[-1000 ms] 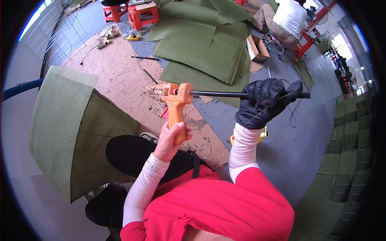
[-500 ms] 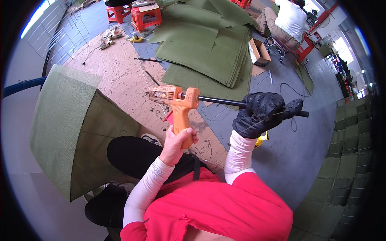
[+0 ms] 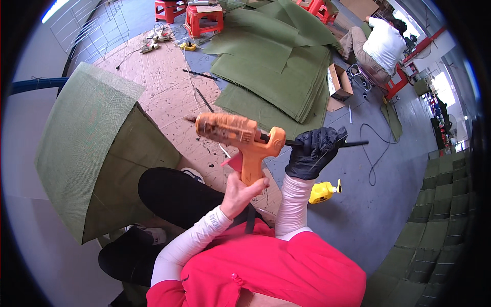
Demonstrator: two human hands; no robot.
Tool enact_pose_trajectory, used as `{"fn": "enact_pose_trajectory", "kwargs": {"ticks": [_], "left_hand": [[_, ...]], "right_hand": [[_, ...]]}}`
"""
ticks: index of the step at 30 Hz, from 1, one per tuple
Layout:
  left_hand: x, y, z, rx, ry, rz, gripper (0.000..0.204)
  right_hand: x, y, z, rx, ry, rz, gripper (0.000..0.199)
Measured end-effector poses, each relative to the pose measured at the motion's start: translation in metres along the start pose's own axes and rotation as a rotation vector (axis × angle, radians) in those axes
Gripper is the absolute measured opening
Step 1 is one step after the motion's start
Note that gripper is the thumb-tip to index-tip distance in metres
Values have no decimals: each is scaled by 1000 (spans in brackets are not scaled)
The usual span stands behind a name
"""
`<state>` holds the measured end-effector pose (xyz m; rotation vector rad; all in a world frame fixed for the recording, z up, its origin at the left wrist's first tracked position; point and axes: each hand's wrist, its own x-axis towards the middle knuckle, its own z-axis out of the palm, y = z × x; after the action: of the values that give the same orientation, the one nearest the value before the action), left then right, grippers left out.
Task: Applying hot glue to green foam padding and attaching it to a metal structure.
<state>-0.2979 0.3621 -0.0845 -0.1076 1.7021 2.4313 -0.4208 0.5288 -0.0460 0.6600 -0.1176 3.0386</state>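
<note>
The orange glue gun was held up in front of the person's chest, above the cardboard-covered floor, its nozzle pointing toward the left of the picture. The bare left hand was wrapped around the base of its handle, with the red trigger just above the fingers. The right hand, in a black glove, was clenched around a thin black glue stick that ran straight into the back of the gun.

The floor was smooth grey concrete, part of it covered by a worn sheet of brown cardboard marked with dark spots and scuffs. Flat sheets of green felt-like fabric lay stacked on the floor beyond the gun, soft-edged and overlapping. To the person's left stood a boxy form wrapped in the same green fabric, its upper face showing a fine grid texture. A small yellow tape measure lay on the concrete near the gloved hand, and a black cable looped across the floor behind it. Red plastic stools stood at the far edge, beside a white wire grid panel. Another person in a white shirt sat well apart, near an open cardboard box. More green blocks were stacked along the right side.
</note>
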Motion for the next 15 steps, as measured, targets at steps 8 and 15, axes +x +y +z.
{"fn": "enact_pose_trajectory", "kwargs": {"ticks": [8,15], "left_hand": [[4,-10,5,-136,75,-2,24],[2,-8,1,-151,59,6,24]], "right_hand": [[-17,17,-2,-268,139,-152,63],[-19,19,1,-351,129,-191,59]]}}
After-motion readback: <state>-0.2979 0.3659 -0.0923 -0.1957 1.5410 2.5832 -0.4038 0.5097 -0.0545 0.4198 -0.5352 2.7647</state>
